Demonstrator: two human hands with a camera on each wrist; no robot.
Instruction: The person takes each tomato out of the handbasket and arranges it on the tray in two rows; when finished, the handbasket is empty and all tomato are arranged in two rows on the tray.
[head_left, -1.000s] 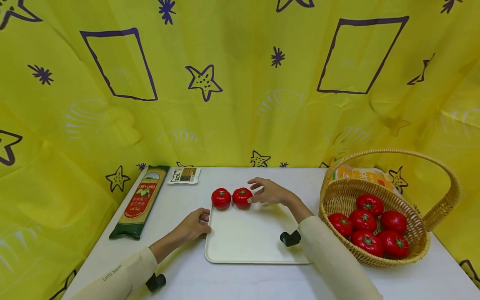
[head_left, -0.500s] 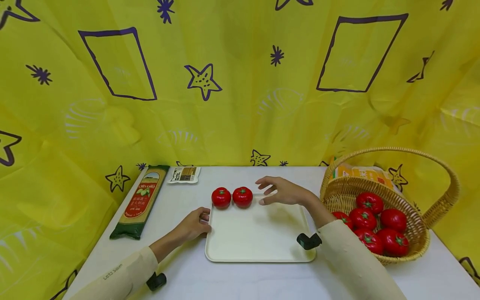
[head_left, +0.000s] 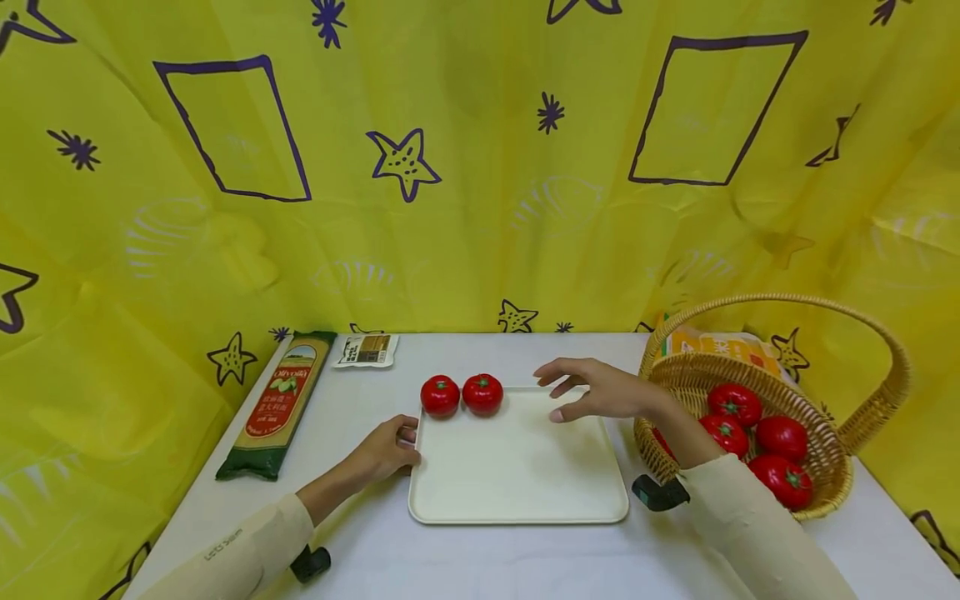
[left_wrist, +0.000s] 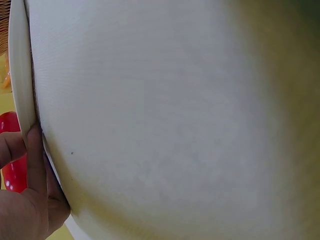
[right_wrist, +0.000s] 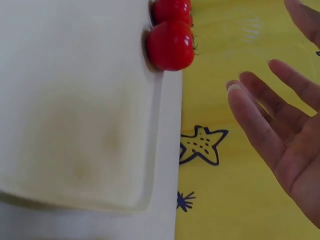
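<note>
A cream rectangular tray [head_left: 517, 467] lies on the table with two red tomatoes side by side at its far left corner, the left tomato [head_left: 440, 396] and the right tomato [head_left: 482, 394]. My left hand [head_left: 388, 450] grips the tray's left edge; in the left wrist view its thumb and fingers [left_wrist: 36, 165] pinch the rim. Over the tray's far right part hovers my right hand [head_left: 596, 390], fingers spread and loosely bent, holding nothing. The right wrist view shows that hand [right_wrist: 285, 130] apart from the nearer tomato [right_wrist: 170, 46].
To the right stands a wicker basket [head_left: 840, 492] with a tall handle and several tomatoes [head_left: 782, 438]. Behind it is an orange packet [head_left: 738, 346]. A pasta packet [head_left: 277, 408] and a small sachet [head_left: 367, 351] lie at the left. A yellow curtain [head_left: 480, 250] backs the table.
My right hand has moved right, away from the right tomato, toward the basket side, its forearm now covering part of the basket. The left hand has kept its hold on the tray.
</note>
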